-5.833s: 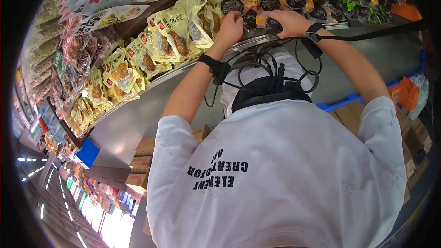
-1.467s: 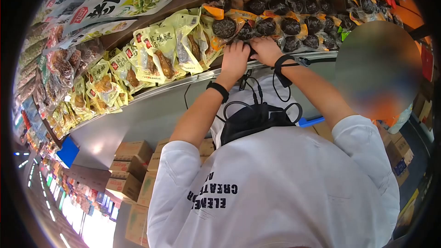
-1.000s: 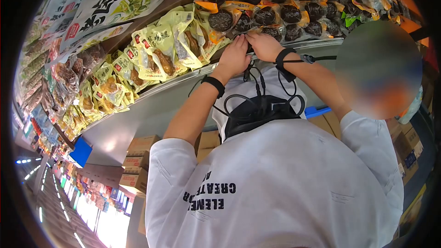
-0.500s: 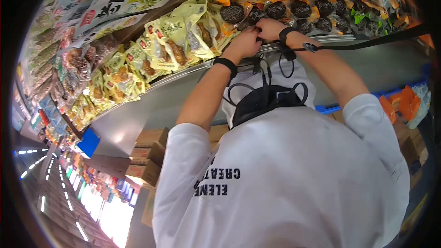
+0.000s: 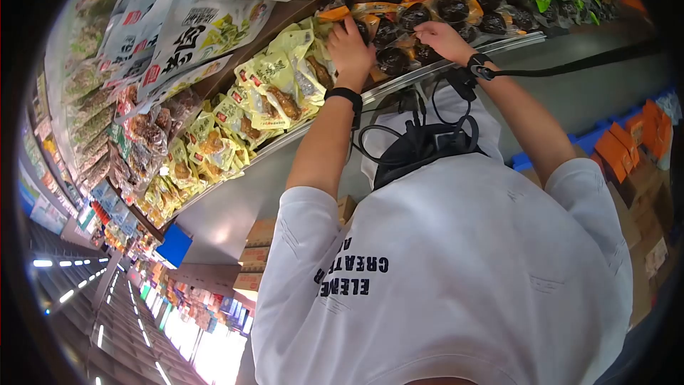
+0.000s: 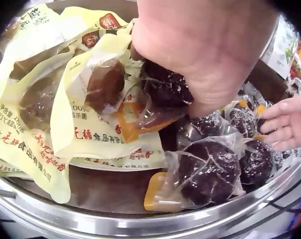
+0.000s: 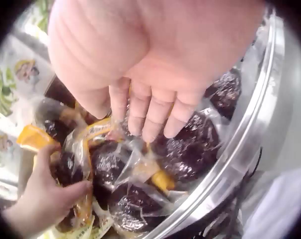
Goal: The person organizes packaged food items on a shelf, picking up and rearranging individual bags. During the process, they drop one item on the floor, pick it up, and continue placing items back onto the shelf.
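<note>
The left hand (image 5: 351, 53) (image 6: 200, 45) grips a dark, round, clear-wrapped package (image 6: 165, 87) beside the yellow bags (image 5: 274, 96) (image 6: 105, 119). In the right wrist view its thumb and fingers (image 7: 46, 199) lie around that package. To the right, the right hand (image 5: 443, 39) (image 7: 150, 59) hangs palm down with fingers extended over other dark packages (image 7: 188, 149), holding nothing visible; whether its fingertips touch them cannot be told. Another dark package with an orange tab (image 6: 207, 169) lies by the metal rim, between the hands and the edge.
A curved metal shelf edge (image 6: 110, 221) runs along the front. Large white printed bags (image 5: 192, 46) hang at the upper left. Black cables (image 5: 417, 125) hang by the person's head. Cardboard boxes (image 5: 249, 271) and a blue box (image 5: 174, 244) are below the shelf.
The hands were close together near the shelf edge and are now apart. The left hand has moved further back onto a dark package; the right hand has shifted right. The head view has turned somewhat.
</note>
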Available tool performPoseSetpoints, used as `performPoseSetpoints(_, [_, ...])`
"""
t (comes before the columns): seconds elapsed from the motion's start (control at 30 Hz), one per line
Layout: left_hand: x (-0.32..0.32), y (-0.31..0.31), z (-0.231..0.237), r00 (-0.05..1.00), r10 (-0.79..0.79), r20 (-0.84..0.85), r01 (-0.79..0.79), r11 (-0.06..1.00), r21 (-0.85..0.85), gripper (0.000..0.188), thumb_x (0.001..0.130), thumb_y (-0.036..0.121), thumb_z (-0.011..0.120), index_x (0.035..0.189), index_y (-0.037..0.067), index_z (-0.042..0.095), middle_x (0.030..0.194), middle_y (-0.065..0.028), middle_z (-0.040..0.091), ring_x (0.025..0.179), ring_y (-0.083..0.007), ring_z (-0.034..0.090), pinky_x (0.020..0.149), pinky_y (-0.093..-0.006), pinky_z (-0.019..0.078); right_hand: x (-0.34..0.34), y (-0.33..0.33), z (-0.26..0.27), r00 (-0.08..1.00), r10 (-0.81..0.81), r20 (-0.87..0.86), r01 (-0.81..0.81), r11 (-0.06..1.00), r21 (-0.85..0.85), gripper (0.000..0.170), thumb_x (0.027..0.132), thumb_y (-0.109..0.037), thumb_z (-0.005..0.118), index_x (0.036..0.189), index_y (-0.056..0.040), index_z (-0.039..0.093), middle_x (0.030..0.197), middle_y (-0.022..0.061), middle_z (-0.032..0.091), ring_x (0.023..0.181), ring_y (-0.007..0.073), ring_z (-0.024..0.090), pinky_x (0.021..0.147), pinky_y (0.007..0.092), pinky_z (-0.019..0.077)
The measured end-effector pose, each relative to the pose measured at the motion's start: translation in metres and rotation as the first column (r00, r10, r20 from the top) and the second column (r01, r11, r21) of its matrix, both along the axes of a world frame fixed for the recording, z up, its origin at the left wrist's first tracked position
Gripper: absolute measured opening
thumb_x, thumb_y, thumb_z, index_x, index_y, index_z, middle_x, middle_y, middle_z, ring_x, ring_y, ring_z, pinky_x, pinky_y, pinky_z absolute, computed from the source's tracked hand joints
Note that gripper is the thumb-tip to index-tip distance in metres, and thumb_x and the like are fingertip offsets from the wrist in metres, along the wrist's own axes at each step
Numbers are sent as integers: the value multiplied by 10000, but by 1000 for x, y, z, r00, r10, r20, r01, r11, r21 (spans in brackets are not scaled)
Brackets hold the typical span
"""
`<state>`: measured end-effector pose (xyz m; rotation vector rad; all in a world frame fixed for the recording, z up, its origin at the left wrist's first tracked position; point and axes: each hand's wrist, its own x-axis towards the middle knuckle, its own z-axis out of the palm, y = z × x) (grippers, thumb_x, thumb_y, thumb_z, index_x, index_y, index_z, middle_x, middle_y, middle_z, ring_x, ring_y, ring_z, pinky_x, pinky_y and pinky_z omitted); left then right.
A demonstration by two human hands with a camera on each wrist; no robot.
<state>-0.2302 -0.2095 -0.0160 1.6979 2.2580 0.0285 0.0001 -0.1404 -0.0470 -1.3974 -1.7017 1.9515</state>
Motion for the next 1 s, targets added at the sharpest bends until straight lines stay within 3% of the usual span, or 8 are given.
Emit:
performPoseSetpoints(0.17, [0,5,-4,998,-33,-60,33,999,1,874,653,287,772,1374,101,312,1211,-211,458,1128,-400,469,970,-480,377,59,-6,5,954,-299,-26,285,930,-234,296,909,-127,584,1166,19,598,966,59,652,849,129,609,758,263,489])
performPoseSetpoints(0.37, [2,4,24,996,-80,-43,77,996,-55,928,609,305,792,1384,108,322,1198,-210,445,1103,-390,470,944,-484,371,106,-1,21,925,-380,-22,362,896,-256,281,930,-126,558,1168,20,580,995,79,642,863,135,621,785,252,506])
performPoseSetpoints(0.43, [2,-2,41,993,-111,46,113,993,-43,918,595,296,783,1379,99,347,1179,-218,455,1086,-394,479,947,-483,372,117,6,7,902,-428,-52,387,857,-340,303,954,-193,524,1220,-59,578,1050,32,646,919,107,610,801,240,487])
performPoseSetpoints(0.57, [3,-6,79,975,-135,175,122,989,83,900,588,296,793,1353,64,380,1121,-219,500,1054,-401,500,945,-479,386,109,36,21,930,-351,-111,257,834,-489,345,954,-248,545,1241,-56,560,1082,57,651,976,127,622,836,246,494])
performPoseSetpoints(0.67, [5,6,105,970,-157,185,130,980,147,906,578,327,825,1322,35,398,1106,-218,513,1039,-406,510,920,-467,412,70,63,48,973,-118,-199,6,873,-487,474,925,-376,582,1259,-42,543,1132,91,633,1028,154,612,889,279,487])
performPoseSetpoints(0.77, [4,23,109,962,-209,173,164,955,246,902,570,352,840,1292,17,417,1093,-215,522,1020,-400,526,891,-462,434,11,70,87,943,138,-302,-255,883,-393,583,884,-469,625,1268,-40,530,1231,108,582,1094,157,569,936,317,461])
performPoseSetpoints(0.83, [5,34,115,951,-225,210,159,944,289,892,565,351,841,1273,0,426,1092,-216,523,1013,-396,532,880,-466,441,-25,61,91,929,201,-311,-264,948,-176,562,874,-453,650,1251,-50,540,1225,81,568,1088,137,544,920,337,453])
performPoseSetpoints(1.0, [10,42,120,945,-181,271,96,949,300,862,565,359,843,1229,-34,459,1050,-226,539,992,-401,542,868,-457,455,-68,48,85,858,-49,-512,-244,838,-489,383,857,-375,699,1103,-96,604,956,13,615,849,101,574,795,320,477])
